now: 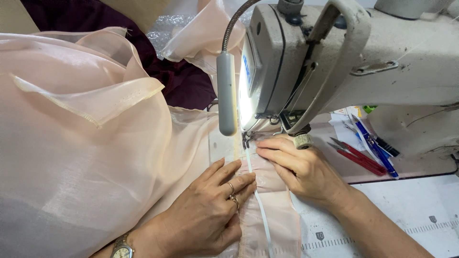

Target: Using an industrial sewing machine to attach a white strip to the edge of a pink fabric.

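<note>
We are laying our left hand (210, 210) flat, palm down, fingers together and pointing toward the presser foot (246, 139) of the sewing machine (334, 62), pressing the peach fabric (86, 157). Our right hand (301, 169) is reaching in from the other side, fingers extended and closed side by side, resting on the gathered seam. A narrow white strip (260, 203), perhaps elastic, is running between both sets of fingertips, just beside them, toward the needle. Beyond the right knuckles, red scissors (358, 157) and blue pens (375, 148) are lying.
</note>
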